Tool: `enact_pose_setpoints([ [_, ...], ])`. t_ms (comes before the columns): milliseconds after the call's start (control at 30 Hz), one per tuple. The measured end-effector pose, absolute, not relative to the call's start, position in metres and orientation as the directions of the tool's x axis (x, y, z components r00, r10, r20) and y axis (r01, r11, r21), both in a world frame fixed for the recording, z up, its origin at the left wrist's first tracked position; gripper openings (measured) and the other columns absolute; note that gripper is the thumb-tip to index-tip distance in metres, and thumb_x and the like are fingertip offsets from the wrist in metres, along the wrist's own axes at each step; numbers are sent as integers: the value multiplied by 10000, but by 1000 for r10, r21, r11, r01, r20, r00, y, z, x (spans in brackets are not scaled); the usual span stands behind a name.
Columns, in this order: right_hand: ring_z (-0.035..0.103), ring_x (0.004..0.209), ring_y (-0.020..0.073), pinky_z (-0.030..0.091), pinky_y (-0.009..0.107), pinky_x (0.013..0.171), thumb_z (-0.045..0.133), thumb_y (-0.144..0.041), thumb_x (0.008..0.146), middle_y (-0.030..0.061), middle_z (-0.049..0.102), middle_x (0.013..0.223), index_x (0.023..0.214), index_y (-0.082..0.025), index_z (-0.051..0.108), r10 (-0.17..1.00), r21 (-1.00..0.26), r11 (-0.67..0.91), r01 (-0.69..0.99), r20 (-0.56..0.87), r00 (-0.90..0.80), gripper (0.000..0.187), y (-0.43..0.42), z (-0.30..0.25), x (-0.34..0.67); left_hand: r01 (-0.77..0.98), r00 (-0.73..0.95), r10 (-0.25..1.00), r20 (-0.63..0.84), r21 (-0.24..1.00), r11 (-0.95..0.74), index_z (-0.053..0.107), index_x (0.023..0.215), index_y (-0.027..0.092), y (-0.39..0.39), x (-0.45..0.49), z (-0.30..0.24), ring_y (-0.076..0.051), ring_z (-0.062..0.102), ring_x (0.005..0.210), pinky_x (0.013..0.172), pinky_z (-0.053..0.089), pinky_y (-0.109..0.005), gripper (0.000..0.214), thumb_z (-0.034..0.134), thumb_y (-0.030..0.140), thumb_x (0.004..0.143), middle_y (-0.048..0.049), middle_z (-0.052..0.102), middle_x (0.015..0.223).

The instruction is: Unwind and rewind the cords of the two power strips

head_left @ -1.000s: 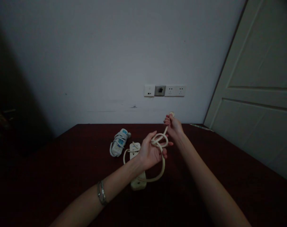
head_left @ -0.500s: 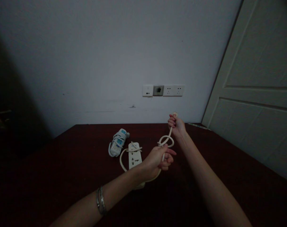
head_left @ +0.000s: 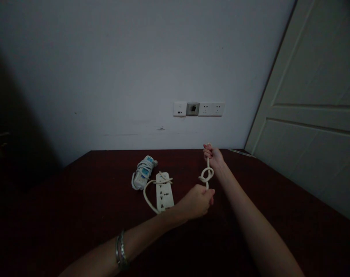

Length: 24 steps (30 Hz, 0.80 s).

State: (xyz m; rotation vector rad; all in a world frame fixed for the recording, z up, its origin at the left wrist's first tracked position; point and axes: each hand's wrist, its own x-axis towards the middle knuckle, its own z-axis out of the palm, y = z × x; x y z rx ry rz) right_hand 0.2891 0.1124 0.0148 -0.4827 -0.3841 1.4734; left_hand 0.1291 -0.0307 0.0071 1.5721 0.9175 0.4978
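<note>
A looped knot shows in the cream power cord [head_left: 207, 175] between my two hands. My left hand [head_left: 200, 201] is closed on the cord just below the knot. Above it, my right hand [head_left: 213, 154] grips the cord's other end, where a bit of the pale plug peeks out over the fingers. Left of my hands a white power strip [head_left: 164, 192] lies on the table, its cord crossing its top end and curving down its left side. My left forearm hides the strip's near end.
Beyond that strip lies a second white-and-blue power strip [head_left: 144, 172] wrapped in its own cord. The dark red table [head_left: 111, 215] meets a wall with a row of sockets [head_left: 211, 109]. A white panelled door [head_left: 310, 115] stands at the right.
My left hand has closed round the cord and shifted slightly down and right. My right hand has come slightly lower. The knot's loop looks smaller, and the cord between my hands is straighter.
</note>
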Motion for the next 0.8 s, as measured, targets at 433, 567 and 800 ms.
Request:
enact_pose_setpoints([
  [433,581,727,113,510,264,604,512,-309,879,43,586,943,1059,-129,543,971,-541,101,-835,-128,200,256,128,-23,336,177,708,686,168,898,-403,373,458,206,-51,121,-3,-118,278,462,532,214,-265,363,465,199,809,31,302,444],
  [567,578,707,106,506,253,588,514,-309,879,37,587,926,1049,-127,546,968,-534,130,-835,-112,223,251,129,-22,335,109,666,698,262,892,-439,388,486,214,-54,122,-12,-120,247,463,526,187,-265,339,489,205,809,42,284,474],
  [800,178,285,22,163,100,243,244,-99,920,-111,224,424,689,-159,429,966,-476,216,-853,-24,258,303,112,11,316,266,823,563,-78,928,-260,538,641,152,-42,115,5,-90,380,393,478,272,-238,261,386,209,845,31,429,463],
])
